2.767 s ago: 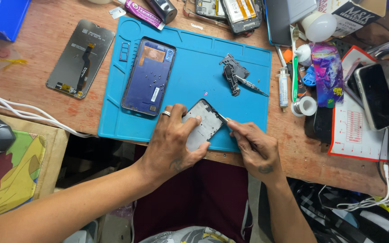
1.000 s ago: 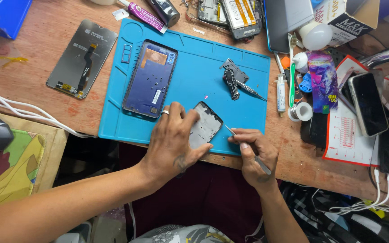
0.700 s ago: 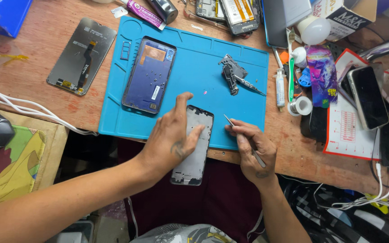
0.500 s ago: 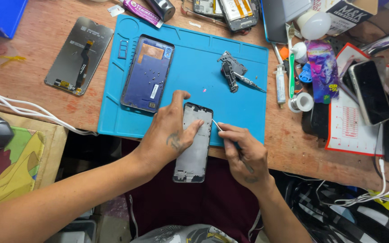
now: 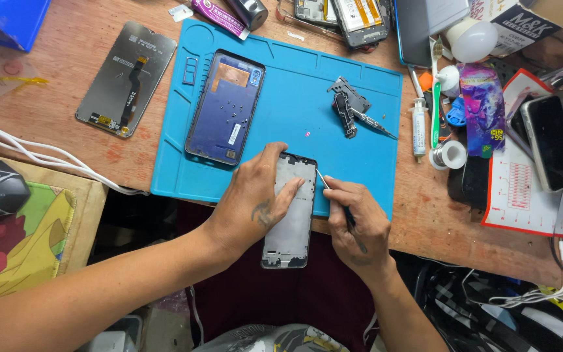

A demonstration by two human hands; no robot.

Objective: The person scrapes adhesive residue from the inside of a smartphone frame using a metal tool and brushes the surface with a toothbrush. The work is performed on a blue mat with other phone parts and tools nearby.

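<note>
My left hand point(image 5: 255, 199) grips a grey phone middle frame point(image 5: 289, 225) by its left edge, thumb across its face. The frame lies lengthwise over the near edge of the blue work mat point(image 5: 294, 98), its lower half hanging past the desk. My right hand point(image 5: 358, 225) is shut on thin metal tweezers point(image 5: 333, 195), whose tip touches the frame's upper right edge. A purple-blue phone back housing point(image 5: 225, 107) lies flat on the mat's left part. Small dark metal parts point(image 5: 346, 105) sit on the mat's upper right.
A detached phone screen point(image 5: 126, 78) lies on the wooden desk left of the mat. White cables point(image 5: 40, 158) run along the left. To the right stand a syringe tube, solder wire roll point(image 5: 449, 155), colourful packet, black phone point(image 5: 550, 142) and a paper sheet. More phones lie at the back.
The phone frame has been turned from a slanted position on the mat to lengthwise, hanging over the desk edge. My right hand brought the tweezers' tip to its upper right edge.
</note>
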